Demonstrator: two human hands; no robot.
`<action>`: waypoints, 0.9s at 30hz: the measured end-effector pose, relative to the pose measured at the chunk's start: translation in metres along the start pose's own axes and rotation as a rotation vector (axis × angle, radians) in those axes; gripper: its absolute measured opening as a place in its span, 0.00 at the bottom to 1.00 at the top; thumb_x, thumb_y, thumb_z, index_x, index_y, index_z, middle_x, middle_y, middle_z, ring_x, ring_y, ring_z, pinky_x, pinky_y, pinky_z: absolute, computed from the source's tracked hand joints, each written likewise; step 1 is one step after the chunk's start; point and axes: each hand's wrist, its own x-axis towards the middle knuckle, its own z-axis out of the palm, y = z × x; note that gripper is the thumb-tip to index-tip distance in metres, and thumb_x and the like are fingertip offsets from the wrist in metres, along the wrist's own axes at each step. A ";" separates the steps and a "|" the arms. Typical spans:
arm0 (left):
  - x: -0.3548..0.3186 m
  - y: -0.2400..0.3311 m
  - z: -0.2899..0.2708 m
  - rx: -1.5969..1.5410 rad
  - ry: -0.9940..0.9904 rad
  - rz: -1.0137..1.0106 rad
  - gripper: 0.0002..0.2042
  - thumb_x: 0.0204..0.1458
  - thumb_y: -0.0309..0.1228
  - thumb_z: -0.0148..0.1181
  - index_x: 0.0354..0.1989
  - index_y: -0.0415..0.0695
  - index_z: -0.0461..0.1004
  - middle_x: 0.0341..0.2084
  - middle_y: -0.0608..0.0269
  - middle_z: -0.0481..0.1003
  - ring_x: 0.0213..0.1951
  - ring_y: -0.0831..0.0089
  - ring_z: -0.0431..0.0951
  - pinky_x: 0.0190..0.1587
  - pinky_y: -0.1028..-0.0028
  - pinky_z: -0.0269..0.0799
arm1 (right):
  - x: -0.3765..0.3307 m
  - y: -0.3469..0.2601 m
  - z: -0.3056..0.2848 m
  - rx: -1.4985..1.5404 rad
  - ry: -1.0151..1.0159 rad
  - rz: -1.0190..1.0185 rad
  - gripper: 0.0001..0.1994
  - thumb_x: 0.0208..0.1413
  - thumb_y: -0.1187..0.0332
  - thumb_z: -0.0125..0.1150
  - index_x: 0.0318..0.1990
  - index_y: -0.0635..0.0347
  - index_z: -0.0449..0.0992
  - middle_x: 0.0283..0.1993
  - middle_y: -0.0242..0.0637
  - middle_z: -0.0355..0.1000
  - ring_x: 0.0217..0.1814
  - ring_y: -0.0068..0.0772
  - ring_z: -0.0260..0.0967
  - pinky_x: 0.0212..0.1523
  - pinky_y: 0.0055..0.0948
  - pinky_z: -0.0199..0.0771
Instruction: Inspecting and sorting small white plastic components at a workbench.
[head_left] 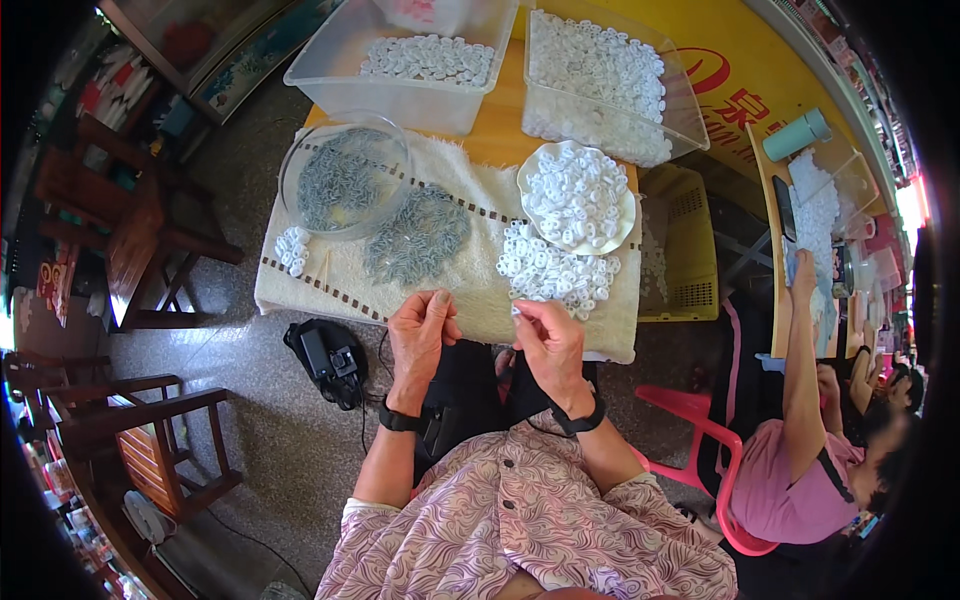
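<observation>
two hands (485, 335), one white ring (517, 310), two clear bins (330, 85)

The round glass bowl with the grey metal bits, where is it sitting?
In the head view the glass bowl sits at the far left of the cream towel, just behind a loose grey pile and in front of a clear plastic tub.

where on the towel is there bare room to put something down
Bare towel lies along the near edge, left of the left hand, below the small white pile and grey pile. Crowded: glass bowl, white plate, loose white rings by the right hand.
</observation>
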 end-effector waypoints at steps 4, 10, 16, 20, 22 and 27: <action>-0.004 0.001 0.001 0.009 0.013 -0.016 0.14 0.65 0.38 0.59 0.36 0.38 0.77 0.27 0.66 0.77 0.21 0.82 0.75 0.22 0.81 0.69 | 0.012 0.000 0.015 -0.047 -0.054 -0.050 0.10 0.58 0.79 0.63 0.47 0.66 0.78 0.32 0.36 0.76 0.25 0.20 0.75 0.24 0.20 0.72; -0.008 0.002 0.006 0.069 -0.013 -0.041 0.13 0.65 0.36 0.60 0.35 0.38 0.78 0.24 0.68 0.77 0.20 0.83 0.74 0.22 0.82 0.68 | 0.014 -0.017 0.023 -0.112 -0.053 -0.192 0.08 0.58 0.77 0.65 0.45 0.65 0.78 0.34 0.37 0.73 0.23 0.20 0.72 0.22 0.21 0.70; -0.012 0.000 0.012 0.108 -0.061 -0.034 0.11 0.64 0.34 0.62 0.34 0.39 0.78 0.19 0.70 0.76 0.20 0.86 0.72 0.21 0.83 0.68 | 0.010 -0.031 0.027 0.210 -0.155 0.027 0.04 0.61 0.77 0.63 0.42 0.65 0.78 0.34 0.34 0.72 0.24 0.20 0.73 0.23 0.20 0.71; -0.014 0.001 0.012 0.074 -0.087 -0.055 0.11 0.64 0.34 0.62 0.35 0.39 0.79 0.20 0.70 0.76 0.20 0.86 0.72 0.22 0.83 0.68 | 0.010 -0.029 0.029 0.234 -0.161 0.049 0.03 0.63 0.75 0.62 0.41 0.66 0.76 0.32 0.32 0.73 0.25 0.19 0.72 0.24 0.19 0.72; -0.014 0.002 0.013 0.039 -0.105 -0.072 0.10 0.64 0.34 0.62 0.36 0.39 0.79 0.20 0.70 0.76 0.21 0.86 0.72 0.23 0.83 0.68 | 0.009 -0.027 0.031 0.271 -0.147 0.110 0.04 0.64 0.74 0.60 0.41 0.67 0.76 0.30 0.31 0.73 0.25 0.18 0.72 0.24 0.18 0.72; -0.015 0.001 0.009 -0.015 -0.167 -0.125 0.12 0.65 0.37 0.60 0.37 0.39 0.78 0.23 0.70 0.77 0.24 0.84 0.74 0.27 0.82 0.70 | 0.006 -0.025 0.033 0.366 -0.127 0.253 0.06 0.66 0.70 0.60 0.41 0.65 0.76 0.26 0.28 0.73 0.24 0.15 0.70 0.24 0.17 0.69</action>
